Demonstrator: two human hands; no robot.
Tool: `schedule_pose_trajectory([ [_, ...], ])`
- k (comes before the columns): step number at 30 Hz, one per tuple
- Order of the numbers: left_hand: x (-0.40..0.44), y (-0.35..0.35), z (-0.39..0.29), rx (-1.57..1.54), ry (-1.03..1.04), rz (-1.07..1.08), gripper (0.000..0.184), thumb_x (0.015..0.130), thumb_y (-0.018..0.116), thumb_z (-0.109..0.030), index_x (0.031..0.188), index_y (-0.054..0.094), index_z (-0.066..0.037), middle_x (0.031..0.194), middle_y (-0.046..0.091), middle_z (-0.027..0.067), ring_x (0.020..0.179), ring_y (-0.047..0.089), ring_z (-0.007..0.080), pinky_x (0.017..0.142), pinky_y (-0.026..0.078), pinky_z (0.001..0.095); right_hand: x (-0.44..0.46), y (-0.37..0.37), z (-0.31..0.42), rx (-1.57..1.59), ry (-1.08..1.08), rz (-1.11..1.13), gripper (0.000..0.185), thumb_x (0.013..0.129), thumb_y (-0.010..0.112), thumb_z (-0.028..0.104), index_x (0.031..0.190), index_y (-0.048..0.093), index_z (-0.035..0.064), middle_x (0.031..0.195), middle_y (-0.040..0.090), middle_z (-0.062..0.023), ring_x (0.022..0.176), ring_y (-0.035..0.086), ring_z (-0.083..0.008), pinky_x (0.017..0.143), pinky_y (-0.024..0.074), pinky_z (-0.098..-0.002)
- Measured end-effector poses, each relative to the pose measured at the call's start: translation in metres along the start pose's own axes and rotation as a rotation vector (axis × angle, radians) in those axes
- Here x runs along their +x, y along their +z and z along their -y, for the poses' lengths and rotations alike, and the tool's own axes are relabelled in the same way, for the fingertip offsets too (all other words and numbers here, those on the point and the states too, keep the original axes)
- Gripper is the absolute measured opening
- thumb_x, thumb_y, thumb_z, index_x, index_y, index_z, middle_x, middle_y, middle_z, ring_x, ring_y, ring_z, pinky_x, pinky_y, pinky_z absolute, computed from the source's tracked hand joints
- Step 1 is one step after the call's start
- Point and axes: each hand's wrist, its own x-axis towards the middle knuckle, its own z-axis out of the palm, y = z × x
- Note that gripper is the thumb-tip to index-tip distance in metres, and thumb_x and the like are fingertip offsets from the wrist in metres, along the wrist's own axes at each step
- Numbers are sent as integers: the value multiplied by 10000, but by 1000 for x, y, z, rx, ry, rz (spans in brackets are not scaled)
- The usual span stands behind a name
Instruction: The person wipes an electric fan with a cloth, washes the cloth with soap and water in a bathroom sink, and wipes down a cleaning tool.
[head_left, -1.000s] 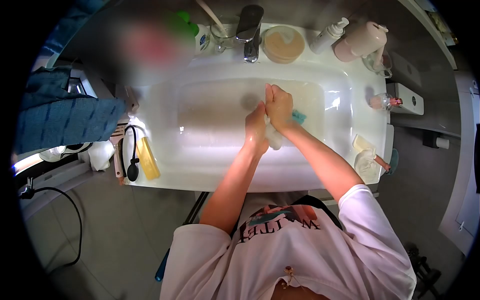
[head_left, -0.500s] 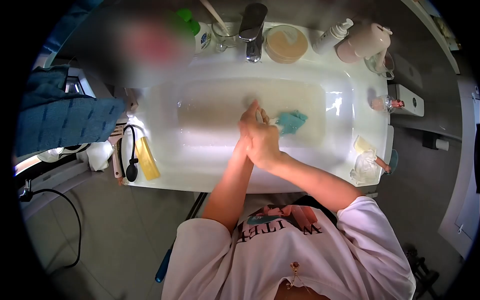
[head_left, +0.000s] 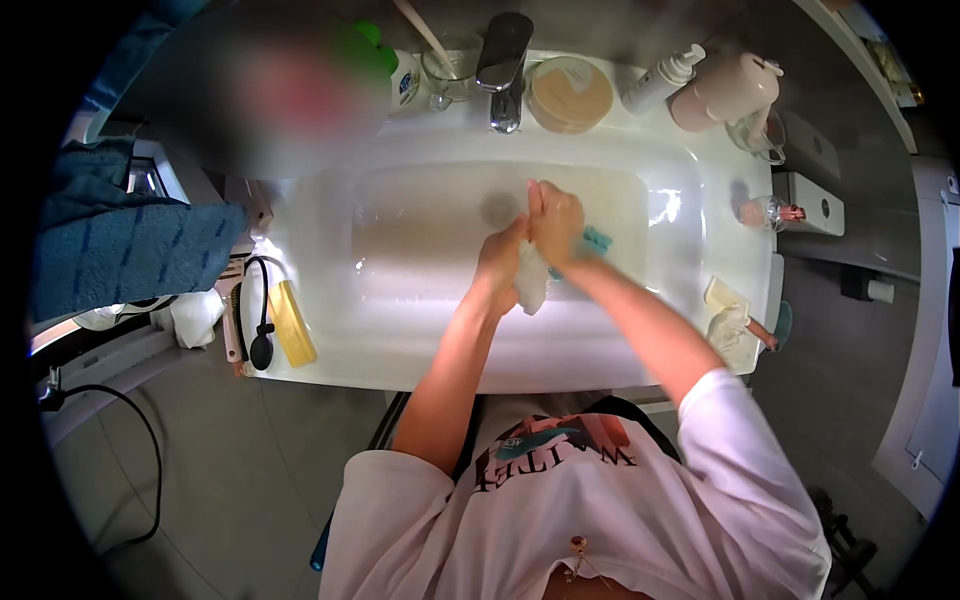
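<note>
Over the white sink (head_left: 345, 345), the left hand (head_left: 500, 258) and right hand (head_left: 558, 222) clasped a pale cloth (head_left: 531, 284) — one end hung loose — while a teal cloth (head_left: 598, 239) showed partly behind the right hand.

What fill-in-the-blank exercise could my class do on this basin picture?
1. The left hand and right hand have between them a cloth coloured ____.
2. The blue towel hangs on the picture's ____ side.
3. The round tub stands ____ the faucet and the pump bottle.

Missing words: white; left; between.
</note>
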Motion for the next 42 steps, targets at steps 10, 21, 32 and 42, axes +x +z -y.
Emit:
schedule_pose_trajectory([
  [10,52,-77,54,837,270,-795,504,856,401,-453,1131,460,-34,1059,540,173,983,467,297,901,297,389,4,46,-57,-257,57,94,270,766,549,204,971,458,52,943,524,-199,862,524,-377,718,431,-452],
  [21,57,-44,70,-143,78,-729,567,862,328,-487,1197,399,-36,1139,476,160,1091,412,301,939,289,438,-11,65,-39,58,195,284,270,742,547,153,994,495,69,829,554,-189,768,544,-369,667,439,-427],
  [32,35,-52,33,-943,51,720,280,905,407,-333,964,521,-84,836,569,56,707,563,204,652,484,287,-44,11,52,61,-407,88,129,751,589,181,740,532,65,705,556,-105,690,562,-293,500,450,-380],
  [42,27,-26,20,-130,95,-223,461,883,431,-407,1216,376,-93,1105,473,39,940,474,165,848,373,326,11,26,-49,-128,-113,53,156,807,525,199,760,545,51,662,549,-105,614,542,-321,588,447,-422],
])
